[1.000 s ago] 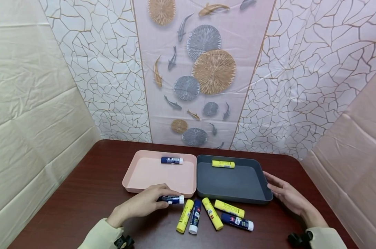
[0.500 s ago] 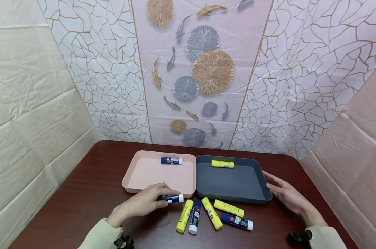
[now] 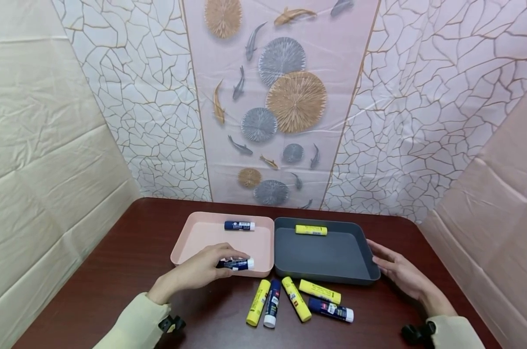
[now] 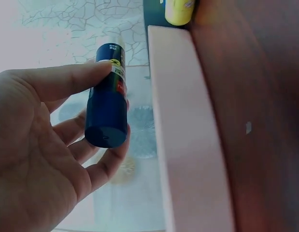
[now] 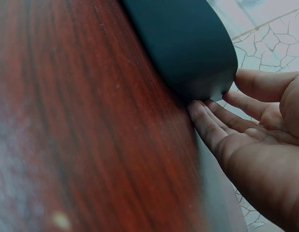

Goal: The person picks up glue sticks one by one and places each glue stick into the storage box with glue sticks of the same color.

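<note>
My left hand (image 3: 204, 265) pinches a dark blue glue stick (image 3: 236, 264) with a white cap between thumb and fingers. It is held over the front edge of the pink tray (image 3: 182, 242); the left wrist view shows the glue stick (image 4: 106, 116) raised beside the tray's outer wall (image 4: 188, 130). My right hand (image 3: 403, 274) touches the right side of the dark grey tray (image 3: 328, 257) with fairly straight fingers. In the right wrist view the fingertips (image 5: 200, 113) meet the tray's corner (image 5: 202, 72).
One blue glue stick (image 3: 239, 226) lies in the pink tray, one yellow glue stick (image 3: 311, 230) in the grey tray. In front lie several more: yellow (image 3: 259, 303), blue (image 3: 272, 304), yellow (image 3: 296, 299), yellow (image 3: 320, 291) and blue (image 3: 330, 309). A patterned cloth (image 3: 272, 145) hangs behind the table (image 3: 115, 261).
My left hand has risen and moved forward with the blue glue stick, from in front of the pink tray to above its front edge. The right hand stays at the grey tray.
</note>
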Motion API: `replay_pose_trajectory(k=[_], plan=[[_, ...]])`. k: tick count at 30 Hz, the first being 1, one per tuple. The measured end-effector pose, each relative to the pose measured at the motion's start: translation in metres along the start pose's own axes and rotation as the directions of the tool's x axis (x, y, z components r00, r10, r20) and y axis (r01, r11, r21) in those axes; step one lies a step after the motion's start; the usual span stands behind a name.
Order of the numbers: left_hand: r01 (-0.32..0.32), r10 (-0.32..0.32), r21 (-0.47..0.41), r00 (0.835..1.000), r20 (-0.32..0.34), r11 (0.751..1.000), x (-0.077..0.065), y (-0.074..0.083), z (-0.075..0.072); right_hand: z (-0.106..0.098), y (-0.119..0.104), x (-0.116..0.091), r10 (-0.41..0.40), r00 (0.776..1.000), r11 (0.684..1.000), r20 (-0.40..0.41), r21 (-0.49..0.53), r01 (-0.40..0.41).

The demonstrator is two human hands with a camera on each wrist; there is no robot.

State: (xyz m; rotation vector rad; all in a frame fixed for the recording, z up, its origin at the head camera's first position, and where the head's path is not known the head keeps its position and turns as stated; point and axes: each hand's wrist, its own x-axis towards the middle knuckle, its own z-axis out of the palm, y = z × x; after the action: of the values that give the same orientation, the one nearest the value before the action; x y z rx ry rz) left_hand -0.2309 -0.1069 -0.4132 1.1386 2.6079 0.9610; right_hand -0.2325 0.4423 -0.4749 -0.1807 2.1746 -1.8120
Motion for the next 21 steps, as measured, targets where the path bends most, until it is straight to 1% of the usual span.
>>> replay_pose_trajectory(k=[3,7,10,17,21], plan=[[-0.003,0.003,0.029,1.0,0.0,1.0,0.002,0.003,-0.008,0.001,0.001,0.001,0.005,1.0,1.0,-0.001,0.0,-0.005],[0.03,-0.03,0.035,0.999,0.012,0.999,0.007,0.008,-0.018,0.001,0.001,0.001,0.021,1.0,1.0,-0.014,0.009,-0.021],[0.043,-0.044,0.04,0.999,0.021,0.998,0.011,0.011,-0.022,0.001,0.0,0.0,0.016,1.0,1.0,-0.012,0.008,-0.016],[0.02,-0.023,0.09,0.999,0.03,0.996,0.021,0.01,-0.028,0.002,-0.001,-0.002,-0.004,1.0,1.0,-0.007,0.004,0.005],[0.023,-0.027,0.105,0.999,0.038,0.994,0.027,0.01,-0.035,0.002,-0.001,-0.002,-0.012,1.0,1.0,-0.006,0.005,0.012]])
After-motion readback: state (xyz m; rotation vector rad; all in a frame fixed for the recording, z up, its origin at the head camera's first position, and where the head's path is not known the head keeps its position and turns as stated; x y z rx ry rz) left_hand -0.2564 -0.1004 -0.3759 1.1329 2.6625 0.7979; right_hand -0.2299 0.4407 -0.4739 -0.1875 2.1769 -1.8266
